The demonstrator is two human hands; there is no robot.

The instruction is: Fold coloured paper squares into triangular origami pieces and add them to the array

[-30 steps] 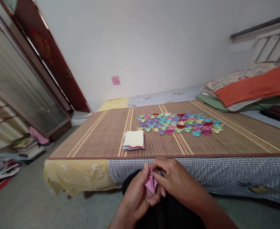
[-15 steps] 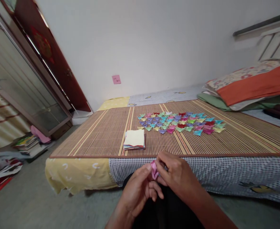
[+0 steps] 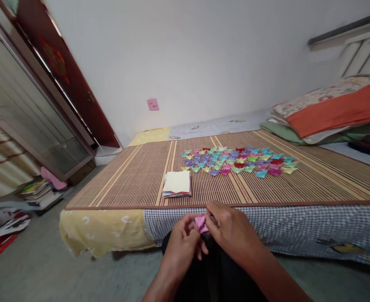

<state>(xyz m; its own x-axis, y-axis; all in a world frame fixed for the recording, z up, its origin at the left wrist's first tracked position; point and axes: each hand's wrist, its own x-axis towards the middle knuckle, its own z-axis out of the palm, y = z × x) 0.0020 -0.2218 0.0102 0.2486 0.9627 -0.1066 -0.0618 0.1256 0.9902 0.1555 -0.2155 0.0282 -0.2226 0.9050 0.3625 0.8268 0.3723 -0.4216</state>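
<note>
I had a small piece of pink paper [image 3: 200, 223] above my dark-clothed lap, just in front of the bed's near edge. It was folded, with creased, angled flaps, and my fingers hid some of it. My left hand [image 3: 185, 238], loosely curled, pinched its left side; my right hand [image 3: 230, 224], more closed, gripped its right. Farther off, colorful folded papers [image 3: 237, 161] lay in rows right of a paper stack [image 3: 177, 183].
</note>
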